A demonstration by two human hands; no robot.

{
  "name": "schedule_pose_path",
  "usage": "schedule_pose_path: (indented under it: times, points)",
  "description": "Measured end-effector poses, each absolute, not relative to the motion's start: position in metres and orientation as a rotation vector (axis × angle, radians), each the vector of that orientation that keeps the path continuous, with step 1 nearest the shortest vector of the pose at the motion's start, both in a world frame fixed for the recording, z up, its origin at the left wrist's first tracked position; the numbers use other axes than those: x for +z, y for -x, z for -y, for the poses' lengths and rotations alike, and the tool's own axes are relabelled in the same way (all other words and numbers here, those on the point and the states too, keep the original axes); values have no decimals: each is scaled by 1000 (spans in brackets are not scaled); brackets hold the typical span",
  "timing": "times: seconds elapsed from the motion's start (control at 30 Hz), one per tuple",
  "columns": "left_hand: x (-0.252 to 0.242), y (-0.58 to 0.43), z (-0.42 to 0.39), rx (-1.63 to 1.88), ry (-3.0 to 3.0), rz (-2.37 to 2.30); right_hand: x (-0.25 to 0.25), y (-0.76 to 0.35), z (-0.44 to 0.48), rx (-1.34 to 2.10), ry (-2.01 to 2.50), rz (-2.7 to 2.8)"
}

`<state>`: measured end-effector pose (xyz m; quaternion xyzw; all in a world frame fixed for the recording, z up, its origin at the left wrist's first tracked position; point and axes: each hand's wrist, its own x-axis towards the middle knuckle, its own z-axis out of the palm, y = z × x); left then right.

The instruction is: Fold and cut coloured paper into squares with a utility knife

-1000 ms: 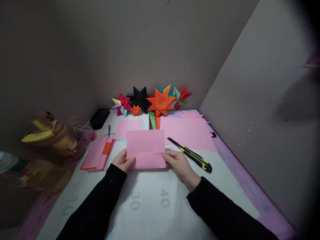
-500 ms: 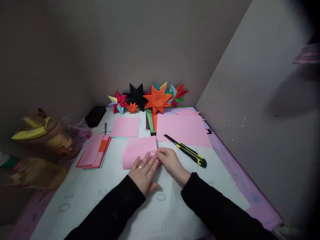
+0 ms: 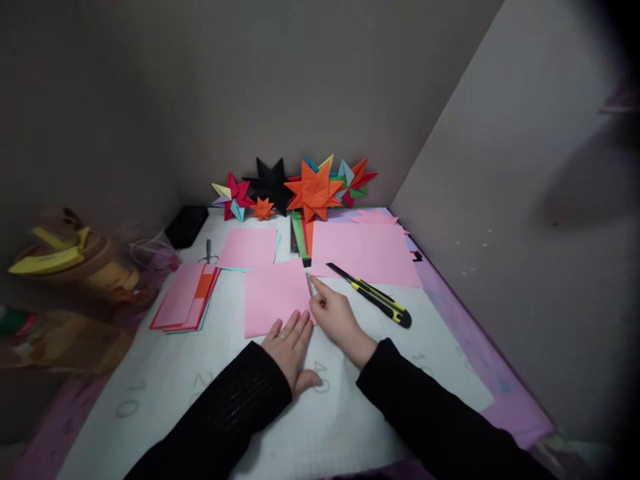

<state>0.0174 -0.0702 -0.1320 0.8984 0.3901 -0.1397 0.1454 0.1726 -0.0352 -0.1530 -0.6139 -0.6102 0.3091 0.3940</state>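
A pink sheet of paper (image 3: 275, 293) lies in front of me on the white gridded paper (image 3: 320, 427). My left hand (image 3: 293, 347) rests flat on the sheet's lower right part, fingers stretched and a ring on one of them. At the sheet's right edge is my right hand (image 3: 336, 317), its index finger pointing forward and the other fingers curled. Nothing shows held in it. A black and yellow utility knife (image 3: 375, 293) lies to its right, partly over a larger pink sheet (image 3: 363, 250).
Paper stars, including a big orange one (image 3: 315, 190), stand along the back wall. Stacked coloured papers (image 3: 183, 300), small scissors (image 3: 208, 252) and a black phone-like object (image 3: 187, 225) lie left. A cluttered pot (image 3: 75, 260) stands at far left.
My right hand's index finger has extended forward along the sheet's edge. My left hand has flattened out a little lower. The pink sheet looks flatter and reaches farther back. The view has shifted slightly.
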Motion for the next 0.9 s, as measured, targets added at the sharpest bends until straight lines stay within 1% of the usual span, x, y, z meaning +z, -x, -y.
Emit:
schedule_pose_path:
  times: [0.17, 0.33, 0.5, 0.63, 0.77, 0.83, 0.9]
  points:
    - [-137, -14, 71, -318, -2610, -1108, -147, -185, 39, 500, 1459, 1711]
    - [-139, -14, 72, -312, -2614, -1113, -147, -191, 43, 439, 1427, 1925]
    - [-146, -13, 73, -219, -2633, -1105, -154, -189, 31, 501, 1418, 1831]
    - [-143, -10, 68, -18, -2635, -1149, -157, -185, 16, 626, 1316, 1833]
    - [-129, -3, 45, 206, -2610, -1404, -161, -185, 9, 742, 1278, 1835]
    - [-124, 2, 28, 211, -2564, -1563, -163, -186, 8, 766, 1268, 1827]
    - [-122, 7, 10, 128, -2473, -1638, -164, -187, 8, 765, 1260, 1840]
